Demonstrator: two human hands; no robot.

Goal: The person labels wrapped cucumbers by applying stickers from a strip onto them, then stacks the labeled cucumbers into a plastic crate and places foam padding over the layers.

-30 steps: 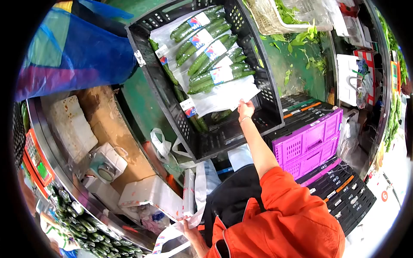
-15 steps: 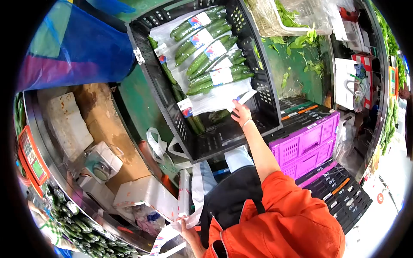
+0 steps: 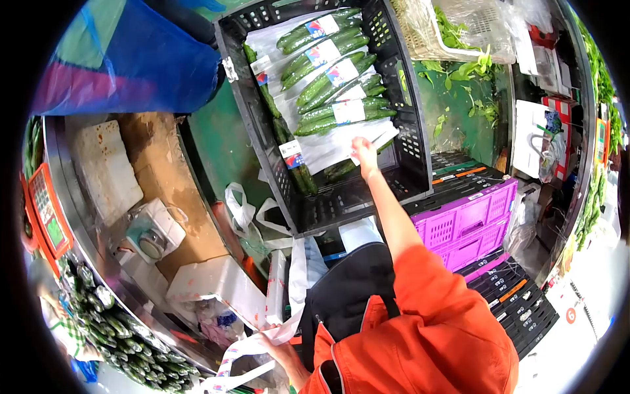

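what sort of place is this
Probably a vegetable market or shop: a black crate holds labelled packs of cucumbers, more dark green vegetables are heaped at the lower left, and an orange device with a keypad looks like a price scale.

Cucumbers (image 3: pixel 319 90) in crate (image 3: pixel 410 151), apparently on sheets (image 3: pixel 328 152)
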